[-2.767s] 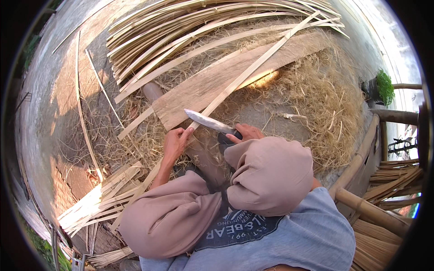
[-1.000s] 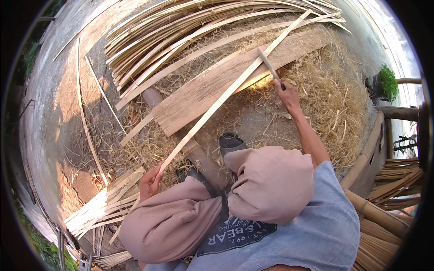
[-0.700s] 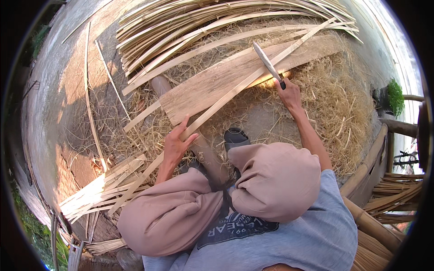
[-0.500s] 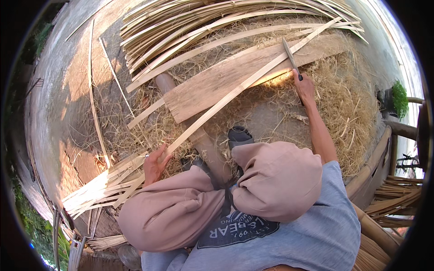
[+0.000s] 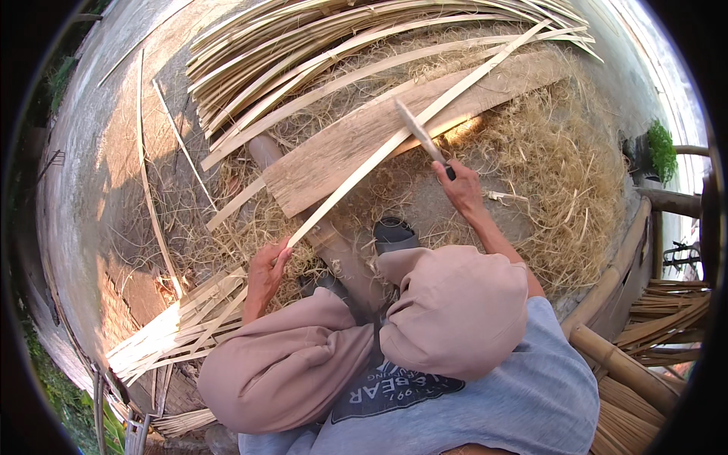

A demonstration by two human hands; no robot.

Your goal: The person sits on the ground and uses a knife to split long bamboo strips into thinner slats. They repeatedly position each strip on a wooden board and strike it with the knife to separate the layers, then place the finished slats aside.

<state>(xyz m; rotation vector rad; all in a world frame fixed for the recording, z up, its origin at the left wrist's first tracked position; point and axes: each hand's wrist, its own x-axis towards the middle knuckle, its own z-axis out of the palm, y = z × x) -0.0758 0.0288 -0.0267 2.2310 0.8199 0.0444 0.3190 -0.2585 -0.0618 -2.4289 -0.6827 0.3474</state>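
Observation:
A long pale bamboo strip (image 5: 369, 161) runs slantwise from my left hand up across a wide wooden board (image 5: 318, 171). My left hand (image 5: 265, 271) is closed on the strip's near end. In my right hand (image 5: 461, 189) is a knife (image 5: 419, 130), gripped by its dark handle. Its blade lies across the strip around the strip's middle, pointing up and left. Whether the edge touches the strip I cannot tell. Under the board lies a round log (image 5: 267, 152), which reaches back between my feet.
A large pile of bamboo strips (image 5: 250, 76) lies beyond the board. Another bundle of strips (image 5: 178, 326) is at my left. Curly shavings (image 5: 561, 182) heap up on the right. A bamboo rail (image 5: 614, 364) stands at lower right, with a green plant (image 5: 661, 152) farther off.
The knife in my right hand has moved left and nearer along the strip, from its far part to about its middle. My left hand has closed on the near end.

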